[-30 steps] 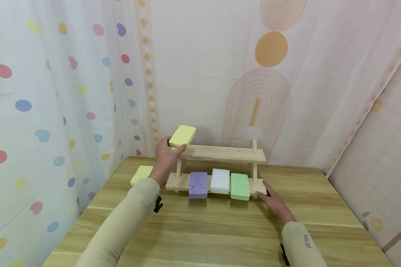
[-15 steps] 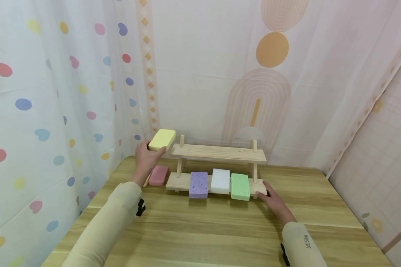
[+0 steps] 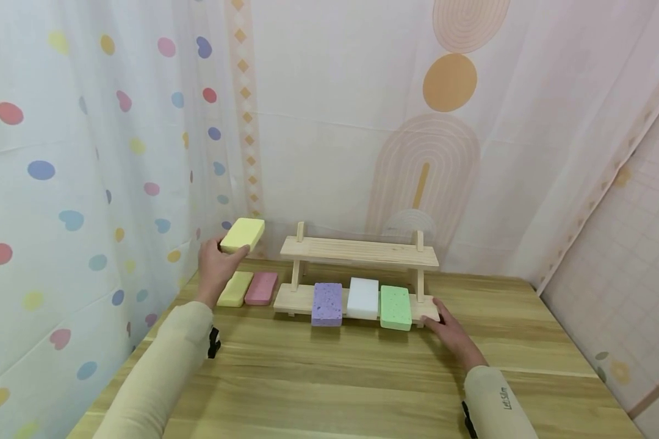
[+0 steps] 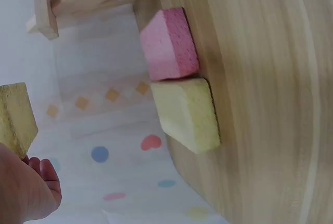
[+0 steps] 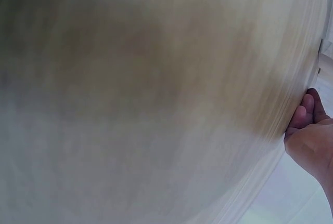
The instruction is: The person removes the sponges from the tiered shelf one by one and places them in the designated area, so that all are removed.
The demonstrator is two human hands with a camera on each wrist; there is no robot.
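My left hand (image 3: 215, 268) pinches a yellow sponge (image 3: 243, 234) between thumb and fingers, raised to the left of a two-tier wooden shelf (image 3: 357, 250). Below it on the table, a second yellow sponge (image 4: 183, 114) lies side by side with a pink sponge (image 4: 169, 47). The lower tier bears a purple sponge (image 3: 326, 303), a white sponge (image 3: 362, 298) and a green sponge (image 3: 395, 307) in a row, their front ends jutting past the board. At that tier's right end, my right hand (image 3: 451, 335) grips the board, thumb at the front edge.
The wood-grain table (image 3: 329, 378) stretches in front of the shelf. Close behind hangs a patterned curtain (image 3: 318, 164), and a dotted curtain (image 3: 88, 183) runs along the left side. A pale grid-patterned sheet (image 3: 626, 256) hangs at the right.
My left hand has carried the yellow sponge leftward and slightly down from the upper tier's left end. The pink sponge has come into sight. My right hand stays at the shelf.
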